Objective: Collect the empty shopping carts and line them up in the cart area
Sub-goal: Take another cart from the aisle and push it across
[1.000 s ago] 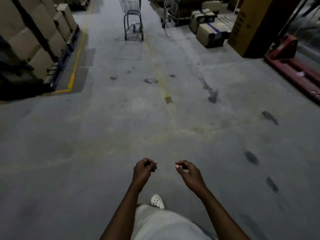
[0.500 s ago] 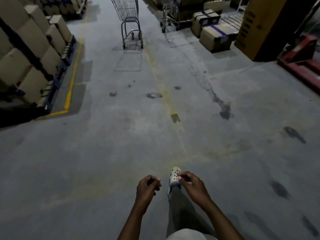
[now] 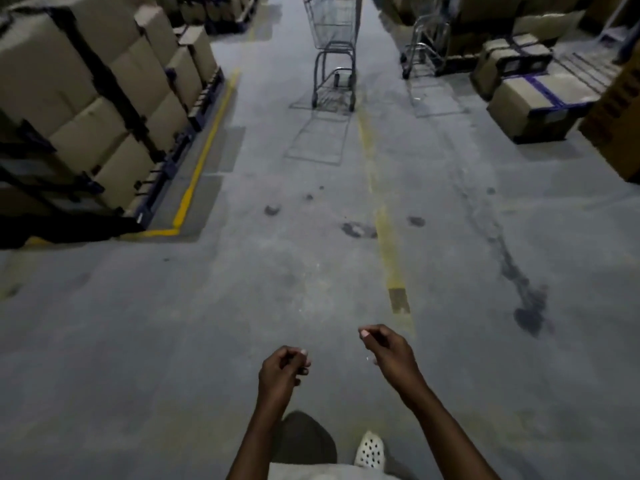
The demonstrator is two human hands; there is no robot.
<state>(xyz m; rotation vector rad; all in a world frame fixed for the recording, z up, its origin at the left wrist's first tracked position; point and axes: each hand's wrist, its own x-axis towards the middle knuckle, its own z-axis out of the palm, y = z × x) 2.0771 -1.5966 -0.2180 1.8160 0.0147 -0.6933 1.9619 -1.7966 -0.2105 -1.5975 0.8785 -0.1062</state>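
Observation:
An empty wire shopping cart (image 3: 333, 36) stands far ahead in the middle of the aisle, its handle end toward me. A second cart frame (image 3: 427, 46) is parked to its right, beside the boxes. My left hand (image 3: 281, 371) and my right hand (image 3: 387, 351) are held out low in front of me over the bare concrete floor. The fingers of both are loosely curled and hold nothing. Both hands are several steps short of the cart.
Stacked strapped cardboard boxes on pallets (image 3: 104, 109) line the left, edged by a yellow floor line (image 3: 201, 168). More boxes (image 3: 533, 105) and a tall carton (image 3: 620, 112) sit at the right. A faded yellow stripe (image 3: 388, 244) runs down the aisle. My white shoe (image 3: 370, 448) is below.
I have walked forward, so the cart and the boxes are nearer and larger. My hands have moved slightly apart and still hold nothing.

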